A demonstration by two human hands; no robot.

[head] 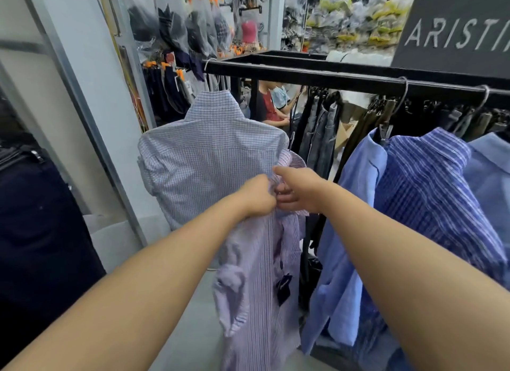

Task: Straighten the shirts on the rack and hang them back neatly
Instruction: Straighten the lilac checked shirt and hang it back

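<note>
A pale lilac striped shirt (265, 282) hangs in front of me at the left end of the black rack rail (317, 76). My left hand (258, 196) and my right hand (296, 192) meet at its collar and both pinch the fabric near the top of the front placket. Behind it a white shirt with a fine blue check (209, 155) hangs with its back to me. To the right hang a light blue shirt (356, 205) and a darker blue striped shirt (430, 194).
Dark trousers and jeans (320, 130) hang on the rack's far side. A dark sign (455, 31) stands on top of the rack. A grey door frame (91, 116) and dark garments (41, 232) are at the left. A seated person (269, 105) is behind.
</note>
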